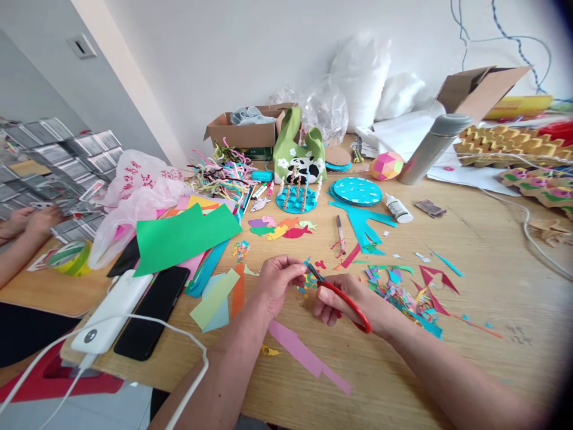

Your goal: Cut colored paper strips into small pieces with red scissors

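Note:
My right hand (335, 297) grips red-handled scissors (356, 310), their blades pointing up and left toward my other hand. My left hand (278, 285) is closed in a pinch at the blade tips, where a small piece of blue paper (307, 261) shows at the fingertips. Tiny cut paper bits lie on the table beneath both hands. Beyond them rests a cluster of coloured paper fish (286, 228). Right of my right hand spreads a heap of paper scraps (398, 289). A pink paper strip (304, 352) lies beside my left forearm.
At left are green paper sheets (188, 236), a black phone (152, 313) and a white power bank (111, 313) with a cable. Behind stand a blue disc with twisted posts (296, 201), a green panda bag (286, 149) and a grey flask (432, 152). Another person's hands (42, 221) show far left.

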`<state>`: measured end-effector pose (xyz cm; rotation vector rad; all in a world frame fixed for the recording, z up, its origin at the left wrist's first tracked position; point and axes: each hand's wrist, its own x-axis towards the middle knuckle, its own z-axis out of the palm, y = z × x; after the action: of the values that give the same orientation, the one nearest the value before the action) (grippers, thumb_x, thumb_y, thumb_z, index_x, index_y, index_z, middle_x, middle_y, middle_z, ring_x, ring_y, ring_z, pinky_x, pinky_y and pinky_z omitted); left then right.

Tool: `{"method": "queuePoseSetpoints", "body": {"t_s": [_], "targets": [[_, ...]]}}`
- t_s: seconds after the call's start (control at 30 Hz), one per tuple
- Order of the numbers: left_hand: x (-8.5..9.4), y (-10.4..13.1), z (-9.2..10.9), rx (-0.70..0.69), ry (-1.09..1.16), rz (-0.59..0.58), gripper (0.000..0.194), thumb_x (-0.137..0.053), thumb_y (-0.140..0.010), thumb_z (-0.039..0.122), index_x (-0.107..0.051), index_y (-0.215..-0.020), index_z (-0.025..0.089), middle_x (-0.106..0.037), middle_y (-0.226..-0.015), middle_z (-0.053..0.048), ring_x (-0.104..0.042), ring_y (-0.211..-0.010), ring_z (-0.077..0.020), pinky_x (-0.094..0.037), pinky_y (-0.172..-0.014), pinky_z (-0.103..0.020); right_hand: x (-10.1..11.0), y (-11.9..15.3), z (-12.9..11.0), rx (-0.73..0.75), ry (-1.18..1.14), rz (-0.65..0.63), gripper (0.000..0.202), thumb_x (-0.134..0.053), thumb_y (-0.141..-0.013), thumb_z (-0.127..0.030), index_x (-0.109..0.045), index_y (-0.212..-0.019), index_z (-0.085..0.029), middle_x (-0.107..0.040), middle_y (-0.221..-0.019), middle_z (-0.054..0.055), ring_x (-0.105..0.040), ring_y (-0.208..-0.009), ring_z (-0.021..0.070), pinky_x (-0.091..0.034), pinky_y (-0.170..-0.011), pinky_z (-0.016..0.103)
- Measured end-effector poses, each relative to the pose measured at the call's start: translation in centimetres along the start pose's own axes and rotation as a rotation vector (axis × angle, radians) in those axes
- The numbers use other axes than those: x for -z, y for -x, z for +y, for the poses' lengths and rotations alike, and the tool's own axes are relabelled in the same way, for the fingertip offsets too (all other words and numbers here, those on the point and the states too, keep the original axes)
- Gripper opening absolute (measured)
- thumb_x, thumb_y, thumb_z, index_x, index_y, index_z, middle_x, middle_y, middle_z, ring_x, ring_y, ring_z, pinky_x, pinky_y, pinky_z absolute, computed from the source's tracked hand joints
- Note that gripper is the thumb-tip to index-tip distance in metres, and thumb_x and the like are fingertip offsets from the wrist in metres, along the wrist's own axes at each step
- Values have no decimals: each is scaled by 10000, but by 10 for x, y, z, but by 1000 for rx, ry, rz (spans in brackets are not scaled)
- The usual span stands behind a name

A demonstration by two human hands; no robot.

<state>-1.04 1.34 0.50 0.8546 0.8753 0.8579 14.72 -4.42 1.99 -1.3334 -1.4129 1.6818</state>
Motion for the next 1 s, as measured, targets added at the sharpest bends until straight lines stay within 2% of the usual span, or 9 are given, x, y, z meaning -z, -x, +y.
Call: {"method": "queuePoseSetpoints", "body": {"t_s": [0.27, 0.47, 0.77, 1.0], "targets": [[4, -4, 1, -61, 9, 87, 165, -751, -555, 234, -656, -632, 124, -615, -672, -3, -544, -550, -89, -427, -563, -242, 4, 1, 3, -54, 48, -36, 585, -562, -717, -694, -553, -661, -112, -649, -601, 83, -637, -488, 142, -489, -430, 205], [5, -4, -2, -31, -65, 10, 136, -725, -593, 237, -660, -636, 126, -603, -587, -1, -543, -550, -100, -423, -591, -247, 6, 0, 6, -79, 25, 14, 550, -589, -712, -673, -516, -646, -132, -637, -555, 58, -619, -436, 135, -485, -398, 202], [2, -2, 0, 0, -49, -26, 157, -746, -575, 242, -656, -629, 126, -597, -585, -2, -534, -563, -105, -409, -606, -256, 4, 1, 3, -80, 29, 41, 541, -627, -686, -651, -537, -635, -120, -637, -564, 67, -608, -430, 131, -465, -388, 195], [3, -1, -3, 32, -43, -122, 146, -732, -612, 229, -670, -686, 119, -615, -622, -14, -552, -595, -114, -414, -632, -268, 4, 1, 4, -65, 6, 28, 529, -649, -674, -632, -554, -625, -114, -638, -564, 64, -608, -432, 126, -470, -390, 190]]}}
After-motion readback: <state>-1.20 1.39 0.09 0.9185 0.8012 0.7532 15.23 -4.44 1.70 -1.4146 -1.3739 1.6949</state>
